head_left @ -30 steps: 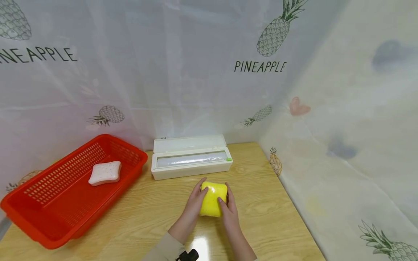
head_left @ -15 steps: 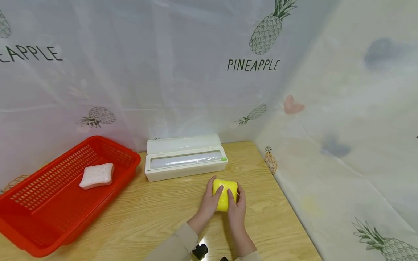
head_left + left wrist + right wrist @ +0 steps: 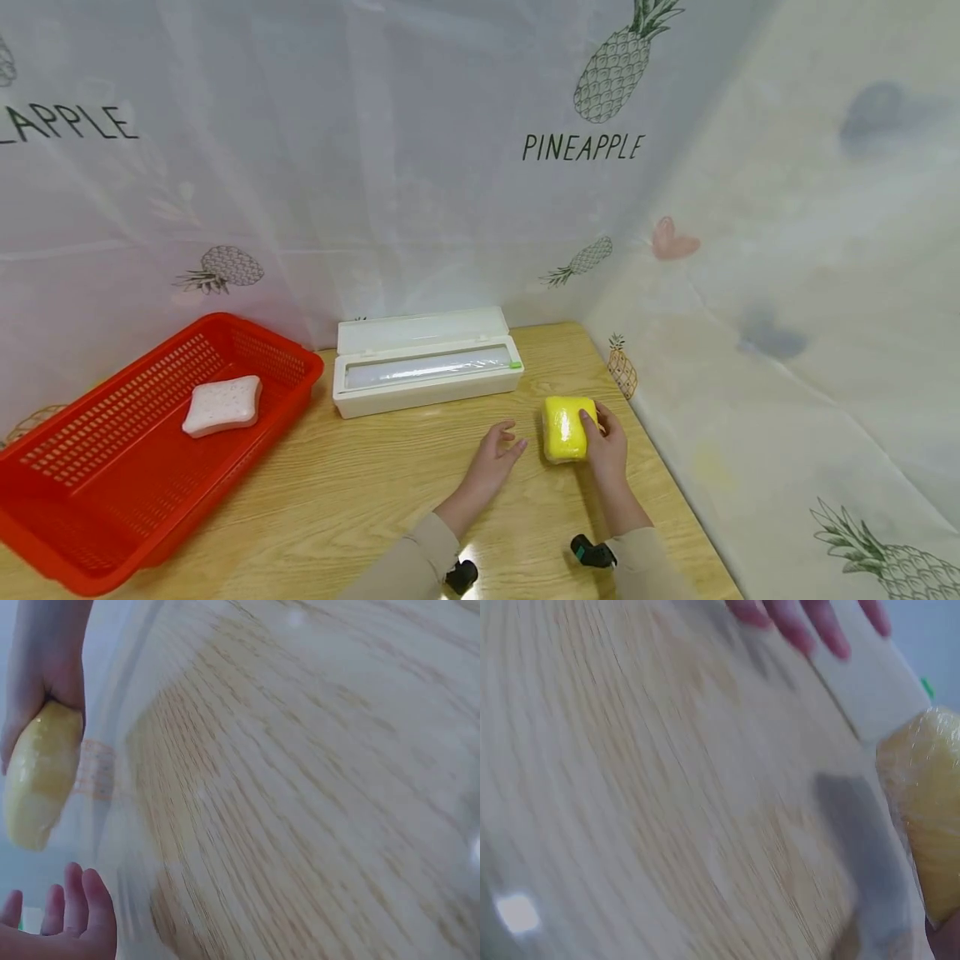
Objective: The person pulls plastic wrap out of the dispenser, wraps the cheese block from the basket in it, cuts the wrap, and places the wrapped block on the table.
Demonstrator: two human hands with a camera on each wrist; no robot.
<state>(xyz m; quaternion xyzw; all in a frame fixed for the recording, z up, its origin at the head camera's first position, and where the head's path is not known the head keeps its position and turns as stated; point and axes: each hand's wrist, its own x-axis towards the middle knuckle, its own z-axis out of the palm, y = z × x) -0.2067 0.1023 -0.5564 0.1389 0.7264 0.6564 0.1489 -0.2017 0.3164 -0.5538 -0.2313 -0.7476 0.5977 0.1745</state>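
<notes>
A yellow sponge (image 3: 562, 429), wrapped in clear cling film that shows as wrinkled plastic in the right wrist view, is held above the table by my right hand (image 3: 609, 448). The thumb lies on its top face and the fingers grip its right side. To the left of the sponge, apart from it, my left hand (image 3: 491, 461) holds nothing; its fingers are loosely bent. The left wrist view has the sponge (image 3: 43, 776) in the right hand, beyond the fingers of the left hand (image 3: 71, 922).
A white cling film box (image 3: 427, 400) with its lid raised stands against the back curtain. At the left, a red plastic basket (image 3: 255, 454) contains a white sponge (image 3: 222, 406). The wooden table's right edge runs along a patterned curtain (image 3: 787, 400).
Both hands held the yellow sponge before. My left hand has let go, and my right hand has carried the sponge to the right. The view has also turned slightly right since the first frame.
</notes>
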